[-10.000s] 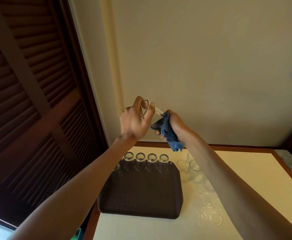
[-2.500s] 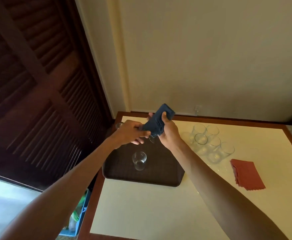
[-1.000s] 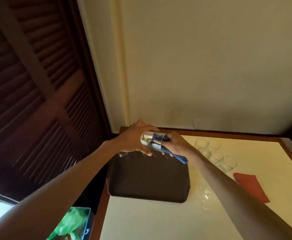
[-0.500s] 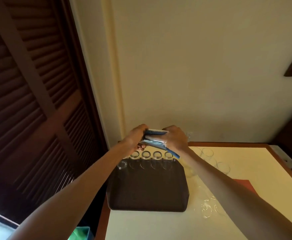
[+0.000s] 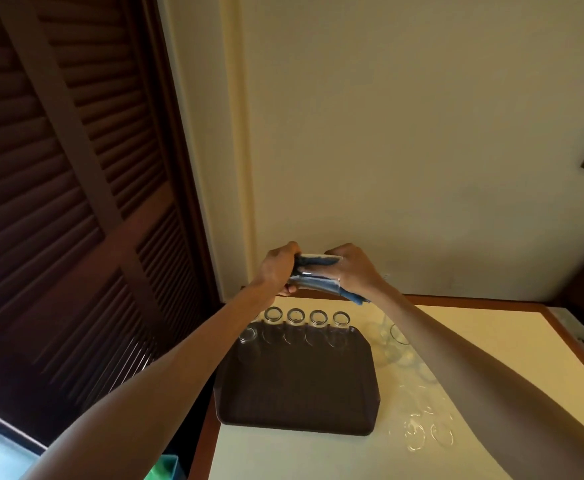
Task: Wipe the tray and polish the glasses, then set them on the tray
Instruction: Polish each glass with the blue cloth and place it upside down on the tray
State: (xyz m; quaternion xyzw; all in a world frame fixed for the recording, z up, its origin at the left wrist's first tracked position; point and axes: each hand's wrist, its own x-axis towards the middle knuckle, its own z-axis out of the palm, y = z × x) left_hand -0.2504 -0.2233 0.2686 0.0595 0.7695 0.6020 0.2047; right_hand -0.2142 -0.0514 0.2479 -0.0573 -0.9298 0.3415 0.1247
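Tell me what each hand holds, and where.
Left hand grips the glass at one end; right hand holds the blue cloth pushed into its other end.

Cream wall (image 5: 422, 133) at back; dark louvred wood door (image 5: 58, 202) on L. Counter (image 5: 318, 455): cream top w/ brown wood edging. Warm, dim light.

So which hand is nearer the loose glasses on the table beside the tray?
Right. The right hand, gripping the blue cloth, is raised just above and left of the loose glasses; the left hand grips the held glass farther left, over the tray's back row.
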